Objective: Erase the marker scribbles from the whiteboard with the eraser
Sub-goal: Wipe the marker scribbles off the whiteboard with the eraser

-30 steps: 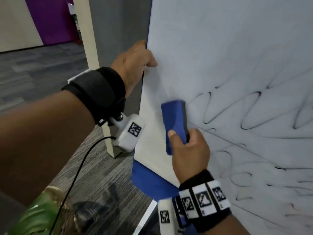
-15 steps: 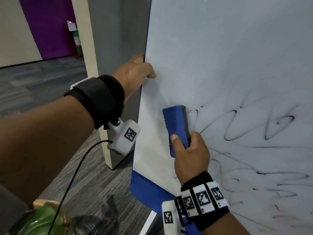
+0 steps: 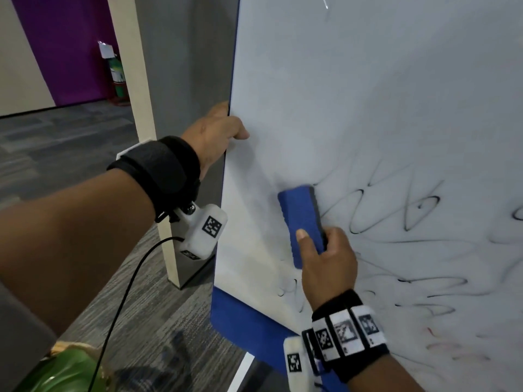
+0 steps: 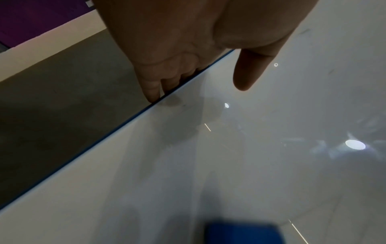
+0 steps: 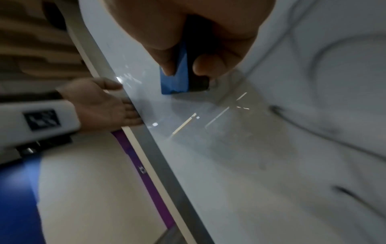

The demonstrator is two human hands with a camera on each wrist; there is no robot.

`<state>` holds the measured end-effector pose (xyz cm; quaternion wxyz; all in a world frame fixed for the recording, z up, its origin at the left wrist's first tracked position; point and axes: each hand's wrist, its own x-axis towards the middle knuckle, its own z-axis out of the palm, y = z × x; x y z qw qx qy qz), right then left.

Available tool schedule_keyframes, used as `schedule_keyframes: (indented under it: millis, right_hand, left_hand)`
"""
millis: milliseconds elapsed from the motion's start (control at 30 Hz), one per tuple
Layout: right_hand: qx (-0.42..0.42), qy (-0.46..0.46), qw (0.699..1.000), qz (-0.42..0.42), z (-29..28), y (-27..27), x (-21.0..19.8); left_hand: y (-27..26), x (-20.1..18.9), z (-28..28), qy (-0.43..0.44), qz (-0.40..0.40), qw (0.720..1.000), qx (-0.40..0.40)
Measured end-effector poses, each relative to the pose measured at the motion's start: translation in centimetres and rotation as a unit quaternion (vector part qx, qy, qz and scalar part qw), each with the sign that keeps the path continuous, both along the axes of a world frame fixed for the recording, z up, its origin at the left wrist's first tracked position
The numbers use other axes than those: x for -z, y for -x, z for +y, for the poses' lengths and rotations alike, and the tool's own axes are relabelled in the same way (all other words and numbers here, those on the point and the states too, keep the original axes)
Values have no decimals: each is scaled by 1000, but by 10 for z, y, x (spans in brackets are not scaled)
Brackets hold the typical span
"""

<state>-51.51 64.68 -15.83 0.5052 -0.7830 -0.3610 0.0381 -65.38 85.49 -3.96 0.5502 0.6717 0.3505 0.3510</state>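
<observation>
**Blue eraser flat against the scribbled whiteboard**

The eraser (image 3: 301, 222), a blue block with a dark felt face, lies against the whiteboard (image 3: 368, 108) at the left end of the looping black scribbles (image 3: 396, 210). The right hand (image 3: 325, 264) grips its lower end, thumb on the blue back. The left hand (image 3: 215, 134) clasps the board's left edge, fingers curled behind, thumb on the front.

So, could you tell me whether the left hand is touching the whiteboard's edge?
Touching. In the left wrist view the left hand has its fingers wrapped behind the edge of the whiteboard, with the thumb on its front face.
</observation>
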Motion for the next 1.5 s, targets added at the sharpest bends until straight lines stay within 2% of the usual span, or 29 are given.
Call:
schedule_keyframes:
  millis: [100, 167, 233, 333, 400, 533, 600, 667, 733, 800, 833, 900, 1000, 1067, 1133, 1267, 1333, 1433, 1500]
  right_hand:
    - [-22, 133, 990, 49, -24, 3, 45]
    - [-29, 164, 983, 71, -27, 3, 49]
    - [-32, 107, 993, 44, -18, -1, 24]
    - [-2, -31, 999, -20, -2, -8, -34]
    - [-1, -65, 998, -14, -2, -10, -42]
    - [-16, 83, 996, 38, -30, -8, 16]
    - [-20, 127, 990, 52, -35, -8, 30]
    - [-21, 83, 996, 24, -27, -11, 7]
    - [-4, -5, 1000, -17, -15, -13, -40]
    - [14, -91, 995, -26, -8, -16, -81]
    - [16, -112, 993, -23, -7, -17, -87]
    - [21, -84, 996, -11, -14, -16, -73]
    - [6, 50, 997, 52, -37, -12, -9]
    - [-5, 107, 991, 84, -44, -9, 9]
    - [-7, 78, 994, 71, -41, -10, -9]
    - [60, -93, 993, 35, -34, -25, -80]
    - [52, -97, 994, 24, -38, -23, -89]
    - [39, -72, 996, 23, -46, -4, -75]
    - [55, -123, 990, 46, -40, 3, -82]
  left_hand:
    - [1, -8, 0, 8, 4, 1000, 2]
    - [1, -20, -2, -2, -2, 1000, 1]
    - [-2, -36, -2, -23, -12, 1000, -12]
    - [-9, -61, -2, -28, -62, 997, -33]
    - [-13, -71, -3, -16, -88, 995, -44]
    - [-18, -65, 0, 4, -72, 996, -46]
    - [-19, -54, 9, 25, -56, 997, -39]
    - [-22, -44, 19, 32, -47, 998, -32]
    - [-22, -43, 16, 34, -47, 998, -37]
    - [-22, -46, 9, 33, -52, 997, -48]
    - [-22, -48, 5, 29, -55, 997, -51]
    - [-24, -51, -1, 23, -53, 997, -52]
    - [-25, -53, -5, 15, -47, 997, -52]
    - [-27, -52, -5, 14, -50, 997, -49]
    - [-28, -52, -5, 11, -52, 997, -47]
    - [-30, -51, -7, 13, -60, 997, -51]
    - [-29, -50, -6, 12, -58, 997, -54]
    - [-29, -49, -5, 12, -51, 997, -54]
    - [-28, -47, -4, 9, -52, 997, -56]
